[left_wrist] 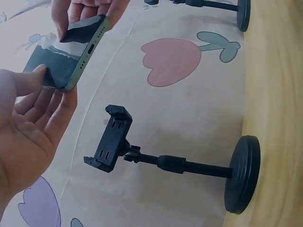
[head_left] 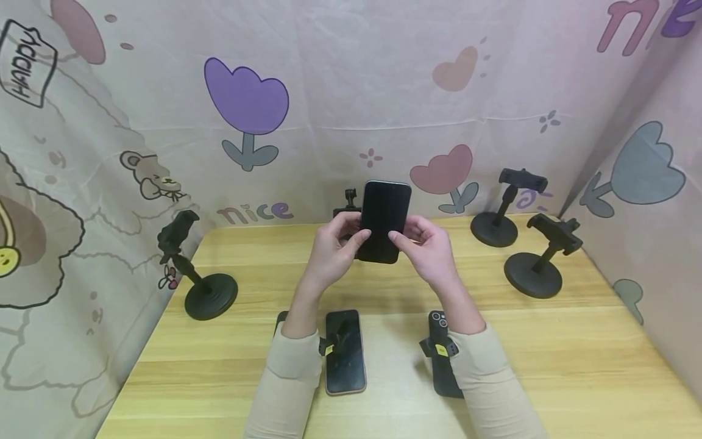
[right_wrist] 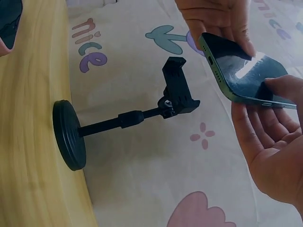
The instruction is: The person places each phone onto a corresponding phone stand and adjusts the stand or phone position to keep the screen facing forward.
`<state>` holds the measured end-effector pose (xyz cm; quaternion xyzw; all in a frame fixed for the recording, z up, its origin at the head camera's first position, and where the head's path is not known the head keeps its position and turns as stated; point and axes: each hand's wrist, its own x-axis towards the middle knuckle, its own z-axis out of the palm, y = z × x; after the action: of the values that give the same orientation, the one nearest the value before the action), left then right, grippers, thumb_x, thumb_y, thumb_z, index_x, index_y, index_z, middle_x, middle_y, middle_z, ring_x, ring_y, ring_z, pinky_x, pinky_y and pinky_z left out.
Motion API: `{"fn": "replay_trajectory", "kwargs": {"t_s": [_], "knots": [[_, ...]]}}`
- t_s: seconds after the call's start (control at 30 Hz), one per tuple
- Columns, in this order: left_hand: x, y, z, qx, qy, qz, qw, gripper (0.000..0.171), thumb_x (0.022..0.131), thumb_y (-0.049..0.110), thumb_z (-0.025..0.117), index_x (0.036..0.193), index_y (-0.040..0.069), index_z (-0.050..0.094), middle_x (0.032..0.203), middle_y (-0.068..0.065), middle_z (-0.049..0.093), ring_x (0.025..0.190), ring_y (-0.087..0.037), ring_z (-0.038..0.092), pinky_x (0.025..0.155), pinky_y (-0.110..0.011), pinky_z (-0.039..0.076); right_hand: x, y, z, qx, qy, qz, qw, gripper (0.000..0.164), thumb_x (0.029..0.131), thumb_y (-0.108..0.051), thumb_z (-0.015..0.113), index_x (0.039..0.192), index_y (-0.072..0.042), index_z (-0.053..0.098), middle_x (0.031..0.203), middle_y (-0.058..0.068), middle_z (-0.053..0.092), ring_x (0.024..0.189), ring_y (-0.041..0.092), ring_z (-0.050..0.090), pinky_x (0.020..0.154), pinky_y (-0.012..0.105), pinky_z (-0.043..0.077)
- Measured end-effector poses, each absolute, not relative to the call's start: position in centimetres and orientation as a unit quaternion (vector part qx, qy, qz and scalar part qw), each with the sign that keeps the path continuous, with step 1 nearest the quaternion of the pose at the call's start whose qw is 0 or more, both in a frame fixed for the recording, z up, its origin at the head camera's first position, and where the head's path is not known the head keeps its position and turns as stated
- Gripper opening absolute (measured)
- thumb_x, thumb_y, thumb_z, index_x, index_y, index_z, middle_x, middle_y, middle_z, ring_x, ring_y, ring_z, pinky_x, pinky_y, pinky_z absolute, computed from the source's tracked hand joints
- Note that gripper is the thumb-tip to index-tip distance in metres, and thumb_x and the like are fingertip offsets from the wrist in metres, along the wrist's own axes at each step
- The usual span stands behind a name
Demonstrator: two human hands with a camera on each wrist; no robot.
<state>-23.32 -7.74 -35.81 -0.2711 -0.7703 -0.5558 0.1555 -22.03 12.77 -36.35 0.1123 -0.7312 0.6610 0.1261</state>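
A smartphone (head_left: 386,210) with a dark screen is held up in the air by both hands, screen toward the head camera. My left hand (head_left: 336,247) grips its left side, thumb on the glass and fingers behind. On the opposite side, my right hand (head_left: 430,251) holds it in the same way. The phone's greenish edge with a charging port shows in the left wrist view. Behind the hands stands a black phone holder (left_wrist: 111,139) on a round base, its clamp holding nothing; in the head view the phone and left hand hide most of it.
Another black holder (head_left: 211,297) stands at the table's left; two more, a rear one (head_left: 493,229) and a nearer one (head_left: 533,275), stand at the right. One phone (head_left: 345,366) lies screen up between the forearms, another (head_left: 446,375) camera side up, partly under the right sleeve.
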Motion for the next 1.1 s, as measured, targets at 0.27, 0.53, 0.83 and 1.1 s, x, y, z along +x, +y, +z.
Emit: {"fn": "replay_trajectory", "kwargs": {"t_s": [0.27, 0.53, 0.83, 1.1], "knots": [[-24.2, -7.8, -36.1, -0.296, -0.741, -0.573, 0.188, 0.033, 0.100, 0.006, 0.069, 0.132, 0.000, 0.062, 0.120, -0.014, 0.067, 0.111, -0.025, 0.066, 0.090, -0.042, 0.061, -22.1, 12.9, -36.4, 0.115, -0.715, 0.672, 0.155, 0.029, 0.093, -0.003, 0.075, 0.120, 0.006, 0.070, 0.111, 0.019, 0.076, 0.097, 0.009, 0.072, 0.087, 0.024, 0.060], [-26.4, -8.6, -36.9, -0.221, -0.722, -0.588, 0.290, 0.029, 0.103, 0.008, 0.065, 0.130, -0.001, 0.066, 0.130, -0.015, 0.063, 0.122, -0.025, 0.060, 0.097, -0.045, 0.055, -22.3, 13.0, -36.4, 0.109, -0.700, 0.686, 0.163, 0.030, 0.092, 0.001, 0.075, 0.121, 0.007, 0.069, 0.109, 0.013, 0.076, 0.097, 0.010, 0.071, 0.088, 0.025, 0.060], [-28.0, -9.8, -38.6, -0.174, -0.746, -0.568, 0.300, 0.025, 0.099, 0.001, 0.067, 0.124, -0.006, 0.068, 0.127, -0.017, 0.062, 0.118, -0.028, 0.061, 0.095, -0.041, 0.057, -22.3, 13.1, -36.5, 0.096, -0.705, 0.684, 0.163, 0.029, 0.093, 0.000, 0.075, 0.120, 0.007, 0.070, 0.111, 0.017, 0.076, 0.097, 0.009, 0.071, 0.089, 0.024, 0.059], [-28.1, -9.8, -38.9, -0.155, -0.742, -0.595, 0.266, 0.019, 0.096, -0.005, 0.070, 0.114, -0.009, 0.071, 0.122, -0.023, 0.063, 0.114, -0.034, 0.064, 0.099, -0.046, 0.057, -22.6, 13.2, -36.8, 0.091, -0.705, 0.684, 0.162, 0.030, 0.092, 0.001, 0.075, 0.121, 0.006, 0.069, 0.111, 0.015, 0.075, 0.098, 0.010, 0.071, 0.090, 0.025, 0.059]]}}
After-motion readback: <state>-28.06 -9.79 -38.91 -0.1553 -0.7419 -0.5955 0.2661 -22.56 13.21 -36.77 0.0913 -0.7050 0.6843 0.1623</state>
